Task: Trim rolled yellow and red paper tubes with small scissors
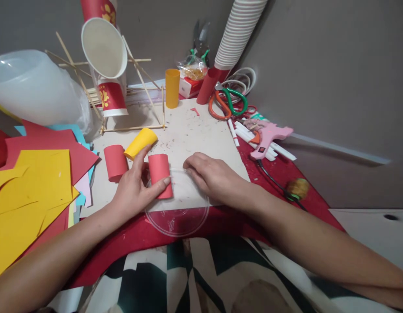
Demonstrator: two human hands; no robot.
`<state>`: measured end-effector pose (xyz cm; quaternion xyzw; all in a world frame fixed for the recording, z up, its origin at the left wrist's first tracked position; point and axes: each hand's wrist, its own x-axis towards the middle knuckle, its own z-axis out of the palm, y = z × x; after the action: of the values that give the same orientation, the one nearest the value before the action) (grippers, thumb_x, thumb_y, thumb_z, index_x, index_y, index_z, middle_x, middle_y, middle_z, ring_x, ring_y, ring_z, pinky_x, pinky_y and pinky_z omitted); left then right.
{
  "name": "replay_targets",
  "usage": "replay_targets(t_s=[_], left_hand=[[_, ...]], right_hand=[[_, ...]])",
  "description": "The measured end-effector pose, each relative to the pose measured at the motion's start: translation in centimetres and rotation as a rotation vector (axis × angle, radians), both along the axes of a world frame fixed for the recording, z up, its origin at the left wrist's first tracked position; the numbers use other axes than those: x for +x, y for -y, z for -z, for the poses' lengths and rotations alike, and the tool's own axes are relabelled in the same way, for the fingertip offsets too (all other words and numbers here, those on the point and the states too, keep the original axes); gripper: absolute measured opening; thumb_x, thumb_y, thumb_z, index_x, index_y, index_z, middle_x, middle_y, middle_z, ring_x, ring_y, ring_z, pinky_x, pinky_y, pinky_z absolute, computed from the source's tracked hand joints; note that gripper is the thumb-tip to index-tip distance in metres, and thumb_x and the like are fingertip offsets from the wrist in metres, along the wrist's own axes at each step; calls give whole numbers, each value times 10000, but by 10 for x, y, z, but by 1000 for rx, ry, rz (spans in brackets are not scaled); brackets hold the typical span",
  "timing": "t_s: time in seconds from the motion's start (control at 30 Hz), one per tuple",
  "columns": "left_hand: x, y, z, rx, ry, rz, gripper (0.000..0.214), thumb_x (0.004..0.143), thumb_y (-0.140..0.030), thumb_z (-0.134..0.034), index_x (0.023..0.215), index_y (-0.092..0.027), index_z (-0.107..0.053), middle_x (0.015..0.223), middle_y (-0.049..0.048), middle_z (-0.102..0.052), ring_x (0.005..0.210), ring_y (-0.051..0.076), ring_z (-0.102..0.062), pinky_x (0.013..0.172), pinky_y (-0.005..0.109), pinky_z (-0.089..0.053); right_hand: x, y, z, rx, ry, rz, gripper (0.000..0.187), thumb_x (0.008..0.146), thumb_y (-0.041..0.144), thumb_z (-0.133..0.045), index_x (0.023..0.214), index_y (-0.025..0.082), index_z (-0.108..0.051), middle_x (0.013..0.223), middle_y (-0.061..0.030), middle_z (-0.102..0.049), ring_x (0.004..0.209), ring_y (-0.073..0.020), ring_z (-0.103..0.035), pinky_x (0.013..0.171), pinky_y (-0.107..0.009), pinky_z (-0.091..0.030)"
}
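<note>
A red paper tube (159, 171) stands slightly tilted in my left hand (134, 184), the thumb across its front and the other fingers behind it. Under it lies a round clear plastic lid (175, 224), half over the board's front edge. My right hand (204, 174) rests over the lid's upper right rim, its fingers curled and pressed together; whatever they pinch is hidden. Just left of my left hand is a second red paper tube (115, 163). A yellow paper tube (141, 142) lies on its side, near my left fingertips.
Behind stands a stick frame (133, 128) with paper cups (113, 98). An orange tube (172, 89), scissors (221, 106), white glue sticks (256, 141) and a pink glue gun (268, 137) are at back right. Coloured paper sheets (35, 182) pile at left; a stack of white cups (240, 32) leans behind.
</note>
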<state>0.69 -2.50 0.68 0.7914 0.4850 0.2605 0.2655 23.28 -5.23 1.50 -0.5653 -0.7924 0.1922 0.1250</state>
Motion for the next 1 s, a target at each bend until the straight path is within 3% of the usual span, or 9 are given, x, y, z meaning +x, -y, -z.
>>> replay_targets(t_s=[0.17, 0.37, 0.57, 0.7, 0.83, 1.0], left_hand=[[4, -4, -8, -158, 117, -5, 709, 797, -440, -708, 1398, -203, -415, 1071, 107, -696, 893, 244, -683, 801, 413, -567], [5, -8, -14, -315, 257, 4, 707, 816, -380, -683, 1415, -204, -353, 989, 68, -665, 900, 215, -677, 748, 353, -578], [7, -7, -12, -444, 464, -50, 472, 846, -353, -655, 1249, -231, -442, 941, 38, -627, 804, 163, -642, 719, 322, -568], [7, -9, -8, -449, 567, -89, 397, 832, -357, -680, 1150, -221, -486, 949, 37, -623, 826, 152, -635, 744, 307, -566], [10, -7, -8, -457, 684, -108, 462, 732, -356, -792, 1077, -210, -522, 879, 3, -623, 777, 121, -630, 724, 259, -560], [12, 1, -10, -399, 650, -42, 507, 717, -358, -814, 1103, -207, -522, 874, 1, -640, 774, 120, -639, 693, 227, -552]], right_hand=[[1, -1, 4, 9, -19, -2, 217, 958, 201, -387, 1044, 171, -583, 1052, -120, -632, 891, -231, -605, 786, -358, -468], [0, -4, 6, -15, -2, 3, 226, 956, 187, -388, 1033, 160, -599, 1049, -129, -641, 905, -243, -613, 794, -366, -472], [2, -3, 0, 15, 12, -12, 237, 947, 223, -451, 1084, 143, -627, 1072, -145, -651, 943, -269, -626, 805, -389, -487], [1, 2, -6, 88, -238, 21, 269, 924, 291, -531, 1098, 130, -658, 1079, -140, -686, 963, -259, -640, 853, -396, -500], [-7, 7, -10, -130, -653, 56, 414, 861, 402, -628, 1178, 136, -644, 1017, -97, -709, 838, -193, -653, 754, -334, -540], [-21, 12, -7, -423, -887, 56, 654, 769, 362, -728, 1356, 148, -533, 1063, -96, -688, 871, -186, -659, 722, -316, -561]])
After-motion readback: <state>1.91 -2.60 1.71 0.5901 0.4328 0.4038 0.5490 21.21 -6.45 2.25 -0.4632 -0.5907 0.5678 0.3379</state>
